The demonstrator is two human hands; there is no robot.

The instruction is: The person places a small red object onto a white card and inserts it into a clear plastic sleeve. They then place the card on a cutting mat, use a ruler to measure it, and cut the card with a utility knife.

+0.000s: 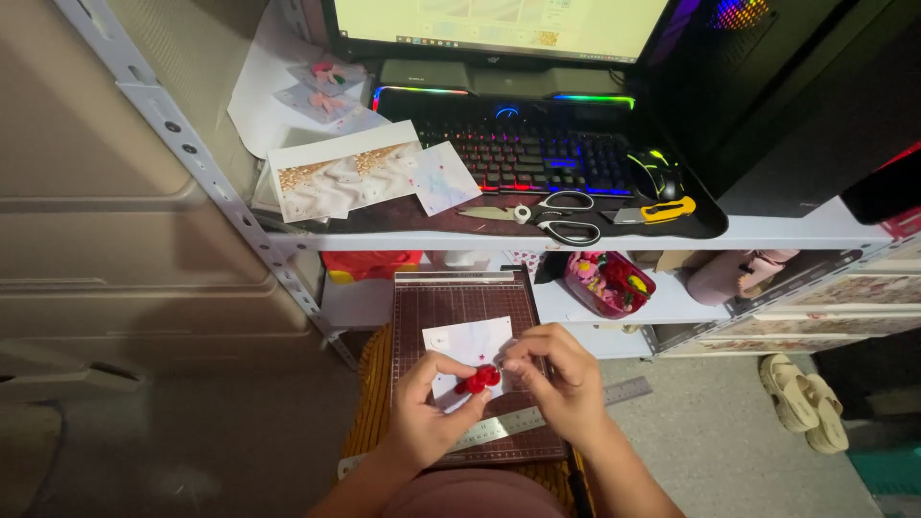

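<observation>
Hands are meeting over a brown cutting mat [460,307], left hand [422,408] and right hand [561,379] both pinching a small red bow [478,380] between their fingers, clamped on it. Bow is hovering just above a white card [470,341], steel ruler [508,422] lying beneath; scissors [566,216] resting on the surface above

- One head-worn view, looking steeply down and forward from above the lap.
- Close to the cutting mat [460,317]; the shelf [767,230] with keyboard [537,158] lies farther ahead.
</observation>
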